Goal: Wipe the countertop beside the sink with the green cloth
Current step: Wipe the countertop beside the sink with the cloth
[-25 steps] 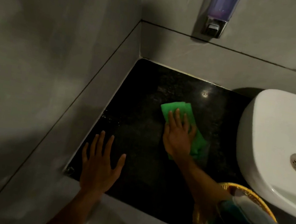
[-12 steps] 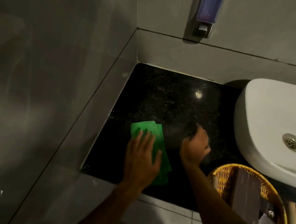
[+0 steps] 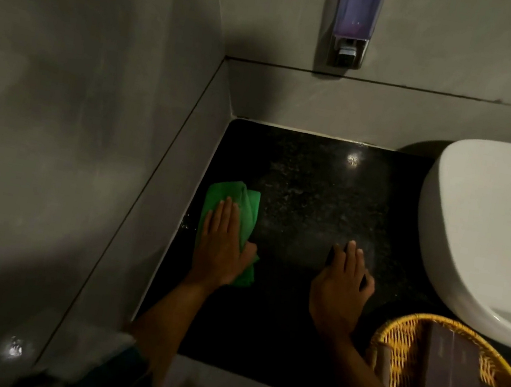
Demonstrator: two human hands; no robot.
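The green cloth (image 3: 244,205) lies folded on the black speckled countertop (image 3: 310,195), close to the left wall. My left hand (image 3: 222,245) presses flat on the cloth, fingers together and pointing away from me, covering its near half. My right hand (image 3: 342,284) rests palm down on the bare countertop to the right, fingers slightly curled and holding nothing. The white sink (image 3: 486,209) stands at the right edge of the countertop.
A woven yellow basket (image 3: 406,331) with dark boxes in it sits at the near right, just beside my right wrist. A soap dispenser (image 3: 354,18) hangs on the back wall. Grey tiled walls close the left and back sides. The countertop's front edge drops to a light floor.
One second ago my right hand pressed the cloth mid-counter. The cloth passed under my left hand and has slid left toward the wall. My right hand now rests flat on the counter.
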